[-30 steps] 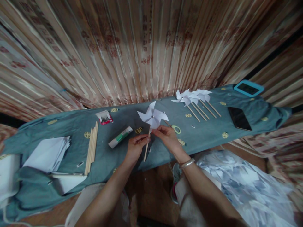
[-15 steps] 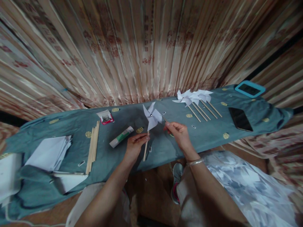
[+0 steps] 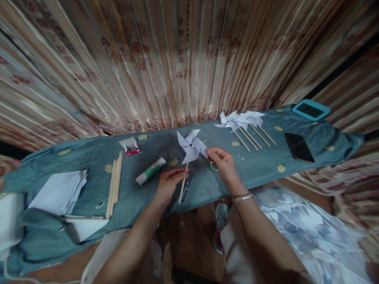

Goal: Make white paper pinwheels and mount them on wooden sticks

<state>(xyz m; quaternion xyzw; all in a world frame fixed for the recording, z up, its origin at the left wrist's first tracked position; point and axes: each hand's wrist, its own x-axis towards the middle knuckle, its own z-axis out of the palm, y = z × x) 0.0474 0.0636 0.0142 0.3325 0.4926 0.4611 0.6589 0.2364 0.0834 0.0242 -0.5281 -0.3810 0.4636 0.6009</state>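
A white paper pinwheel (image 3: 194, 154) with a dark pin at its centre is held up over the cloth-covered table. My left hand (image 3: 171, 182) is closed around its wooden stick, below the paper blades. With thumb and index finger pinched together, my right hand (image 3: 222, 161) is at the tip of the right-hand blade. A glue stick (image 3: 151, 171) with a green label lies left of my left hand. Farther left, a small red-edged box (image 3: 131, 147) stands open with small dark metal pieces inside.
Several finished pinwheels (image 3: 237, 122) lie at the back right, near a black phone (image 3: 299, 147) and a blue-framed device (image 3: 311, 109). On the left are bare wooden sticks (image 3: 114, 185) and a stack of white paper (image 3: 59, 191). A bag of white paper pieces (image 3: 304, 228) stands below the table's right side.
The pinwheel's blades have turned a little. My right fingers have come up to a blade tip. My left hand keeps its hold on the stick.
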